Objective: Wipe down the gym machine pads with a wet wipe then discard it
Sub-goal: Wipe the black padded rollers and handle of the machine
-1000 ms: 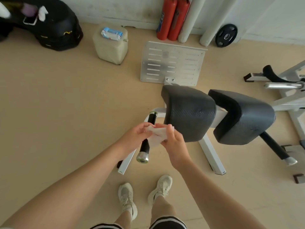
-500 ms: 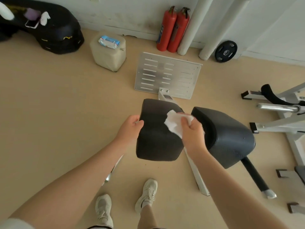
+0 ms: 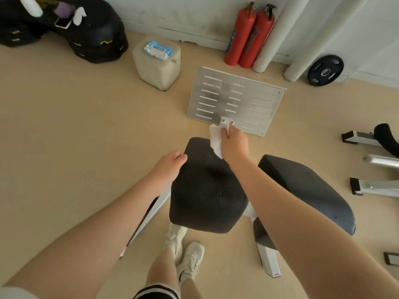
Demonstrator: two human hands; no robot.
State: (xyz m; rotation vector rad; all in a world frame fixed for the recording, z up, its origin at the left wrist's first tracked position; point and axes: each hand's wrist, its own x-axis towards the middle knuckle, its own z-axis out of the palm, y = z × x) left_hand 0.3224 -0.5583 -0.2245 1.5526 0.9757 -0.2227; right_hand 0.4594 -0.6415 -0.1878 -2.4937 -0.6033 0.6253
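Two black padded cushions of a gym machine sit below me: the left pad (image 3: 207, 190) in the centre and the right pad (image 3: 311, 190) beside it. My right hand (image 3: 234, 145) grips a white wet wipe (image 3: 216, 140) and presses it on the far top edge of the left pad. My left hand (image 3: 170, 167) rests on that pad's left edge, fingers curled against it. The machine's white frame (image 3: 268, 262) shows under the pads.
A slotted metal footplate (image 3: 259, 100) lies just beyond the pads. A pack of wipes (image 3: 158, 50) rests on a pale jug (image 3: 156, 70). Two red fire extinguishers (image 3: 248, 33), white pipes and a weight plate (image 3: 325, 70) line the wall. More machine frames (image 3: 375, 186) stand at right.
My right hand moved the wipe from the pad's right side up to its far top edge. My left hand stays on the pad's left edge. The view has shifted closer over the pads.
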